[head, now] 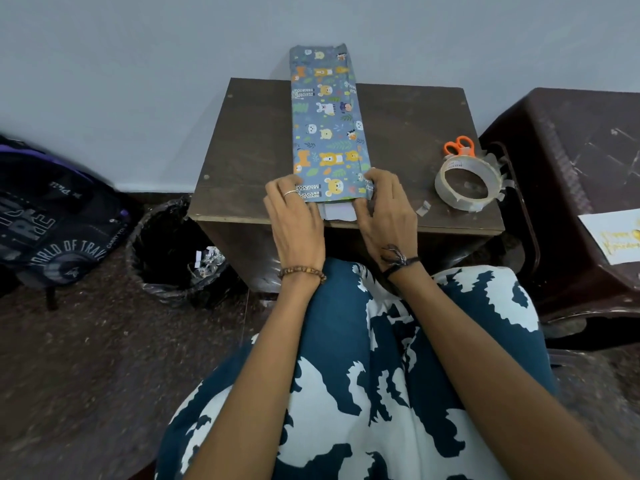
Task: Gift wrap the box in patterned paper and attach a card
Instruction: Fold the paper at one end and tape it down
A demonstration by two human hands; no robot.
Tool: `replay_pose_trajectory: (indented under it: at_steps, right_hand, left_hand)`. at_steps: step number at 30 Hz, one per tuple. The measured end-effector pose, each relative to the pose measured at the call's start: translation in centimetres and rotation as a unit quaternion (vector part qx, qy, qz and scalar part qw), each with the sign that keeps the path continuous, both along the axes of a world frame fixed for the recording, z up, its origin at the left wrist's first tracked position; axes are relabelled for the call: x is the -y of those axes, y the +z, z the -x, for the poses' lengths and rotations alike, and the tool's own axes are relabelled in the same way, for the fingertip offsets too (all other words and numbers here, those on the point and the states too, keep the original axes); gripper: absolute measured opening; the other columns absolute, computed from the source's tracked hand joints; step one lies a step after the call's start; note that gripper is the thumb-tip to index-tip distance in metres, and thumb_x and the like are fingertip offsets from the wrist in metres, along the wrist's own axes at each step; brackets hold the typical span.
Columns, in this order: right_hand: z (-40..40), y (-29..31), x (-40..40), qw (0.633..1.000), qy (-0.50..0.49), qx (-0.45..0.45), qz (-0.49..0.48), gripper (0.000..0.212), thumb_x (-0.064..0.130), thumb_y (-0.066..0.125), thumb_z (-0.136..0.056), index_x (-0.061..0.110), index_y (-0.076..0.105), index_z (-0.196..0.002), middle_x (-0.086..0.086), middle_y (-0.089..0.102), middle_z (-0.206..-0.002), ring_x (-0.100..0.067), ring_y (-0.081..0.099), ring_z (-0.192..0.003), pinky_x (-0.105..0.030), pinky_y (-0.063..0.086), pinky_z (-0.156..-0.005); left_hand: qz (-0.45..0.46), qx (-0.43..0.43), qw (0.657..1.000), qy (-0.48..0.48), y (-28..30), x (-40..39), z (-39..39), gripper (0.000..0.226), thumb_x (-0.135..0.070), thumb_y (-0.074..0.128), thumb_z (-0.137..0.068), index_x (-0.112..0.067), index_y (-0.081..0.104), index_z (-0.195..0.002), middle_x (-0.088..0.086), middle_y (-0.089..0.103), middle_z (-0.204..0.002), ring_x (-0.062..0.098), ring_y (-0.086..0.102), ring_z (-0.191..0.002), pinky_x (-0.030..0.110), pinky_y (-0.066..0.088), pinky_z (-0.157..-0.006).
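A long strip of blue paper with cartoon animals [325,126] is folded around the box and runs from the table's near edge to past its far edge. Only a pale end of the box [337,212] shows below the paper. My left hand [294,216] presses the paper's near left corner with its fingers laid along it. My right hand [388,206] pinches the paper's near right corner at the fold. A white card with yellow lettering [614,239] lies on the dark plastic stool [571,174] at the right.
The dark wooden table [408,133] stands against a pale wall. A roll of clear tape [467,183] with cut strips, orange-handled scissors [459,145] and a loose tape bit [423,207] lie at its right. A black-lined bin [173,251] and a backpack [52,220] stand on the floor at the left.
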State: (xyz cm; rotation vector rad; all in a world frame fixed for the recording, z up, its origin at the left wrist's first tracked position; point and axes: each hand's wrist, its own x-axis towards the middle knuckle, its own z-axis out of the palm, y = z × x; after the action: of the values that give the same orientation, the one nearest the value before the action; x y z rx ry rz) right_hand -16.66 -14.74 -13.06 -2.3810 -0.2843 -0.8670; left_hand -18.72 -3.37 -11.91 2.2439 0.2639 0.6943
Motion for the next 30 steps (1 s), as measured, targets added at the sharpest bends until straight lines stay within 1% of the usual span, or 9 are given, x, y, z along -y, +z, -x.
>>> replay_pose_trajectory:
  at_steps: [5,10,13,16,19,21,25,28,30]
  right_hand:
    - [0.1,0.7,-1.7,0.995,-0.037,-0.069,-0.065,0.042,0.027,0.063,-0.079,0.002,0.052,-0.111,-0.013,0.055,-0.102,-0.026,0.056,-0.087,-0.033,0.045,-0.065]
    - [0.6,1.5,-1.0,0.975,0.015,-0.148,-0.165,0.036,0.013,0.056,-0.085,0.013,0.043,-0.119,0.000,0.055,-0.114,-0.020,0.055,-0.097,-0.035,0.047,-0.073]
    - [1.5,1.7,-0.5,0.973,0.005,-0.174,-0.154,0.044,0.001,0.048,-0.082,0.015,0.041,-0.124,0.001,0.057,-0.117,-0.019,0.055,-0.101,-0.033,0.045,-0.076]
    - [2.4,1.5,-1.2,0.973,-0.011,-0.171,-0.157,0.045,0.004,0.051,-0.082,0.013,0.041,-0.125,-0.003,0.056,-0.114,-0.018,0.054,-0.098,-0.030,0.045,-0.074]
    - [1.7,1.2,-1.6,0.977,-0.017,-0.131,-0.170,0.039,0.015,0.062,-0.082,0.009,0.047,-0.117,-0.003,0.052,-0.112,-0.014,0.053,-0.092,-0.022,0.041,-0.065]
    - [1.1,1.0,-1.5,0.980,-0.019,-0.114,-0.160,0.030,0.017,0.063,-0.085,0.007,0.053,-0.111,-0.007,0.053,-0.108,-0.016,0.056,-0.086,-0.021,0.041,-0.063]
    - [1.4,0.5,-1.3,0.989,-0.030,-0.073,-0.126,0.025,0.000,0.054,-0.085,0.003,0.061,-0.108,-0.012,0.060,-0.104,-0.024,0.062,-0.082,-0.022,0.039,-0.067]
    - [1.7,0.3,-1.3,0.976,-0.024,-0.102,-0.192,0.027,0.003,0.054,-0.086,0.008,0.060,-0.111,-0.007,0.061,-0.104,-0.017,0.061,-0.087,-0.026,0.050,-0.077]
    - [1.7,0.4,-1.0,0.960,-0.011,-0.129,-0.248,0.028,0.004,0.055,-0.085,0.009,0.059,-0.112,-0.002,0.062,-0.105,-0.011,0.061,-0.091,-0.032,0.053,-0.083]
  left_hand:
    - [0.157,-0.011,0.987,0.020,0.2,1.3,-0.3,0.044,0.001,0.055,-0.082,-0.004,0.044,-0.124,0.011,0.044,-0.122,0.025,0.048,-0.110,0.029,0.042,-0.091]
    - [0.138,0.005,0.990,0.039,-0.6,-0.5,-0.4,0.044,0.009,0.040,-0.087,-0.002,0.051,-0.127,0.012,0.056,-0.122,0.024,0.053,-0.113,0.007,0.030,-0.087]
    - [0.139,-0.014,0.990,0.019,-0.8,-0.7,0.4,0.049,0.011,0.038,-0.085,-0.004,0.050,-0.130,0.010,0.056,-0.125,0.021,0.052,-0.113,0.003,0.029,-0.085]
    - [0.177,-0.035,0.983,0.026,-0.6,-0.1,0.6,0.047,0.000,0.045,-0.089,-0.008,0.044,-0.135,0.006,0.052,-0.133,0.011,0.049,-0.115,-0.006,0.025,-0.083]
    - [0.171,-0.043,0.983,0.054,-0.4,0.0,0.4,0.042,-0.012,0.049,-0.093,-0.014,0.047,-0.135,0.007,0.062,-0.120,0.022,0.057,-0.104,0.013,0.037,-0.081]
    - [0.149,-0.038,0.986,0.065,-0.4,-0.3,0.4,0.037,-0.011,0.046,-0.095,-0.015,0.051,-0.132,0.010,0.065,-0.115,0.027,0.061,-0.098,0.023,0.040,-0.079]
    - [0.136,-0.015,0.989,0.064,-0.2,-0.7,0.7,0.031,-0.003,0.047,-0.093,-0.005,0.059,-0.122,0.009,0.061,-0.122,0.024,0.060,-0.106,0.016,0.039,-0.083]
    - [0.163,-0.022,0.983,0.087,0.2,-0.3,0.7,0.025,-0.002,0.052,-0.090,-0.005,0.064,-0.112,0.007,0.059,-0.119,0.020,0.061,-0.102,0.012,0.039,-0.081]
    - [0.210,-0.036,0.973,0.090,0.4,0.0,0.7,0.028,-0.003,0.052,-0.090,-0.009,0.064,-0.114,0.005,0.060,-0.116,0.018,0.060,-0.104,0.017,0.042,-0.087]
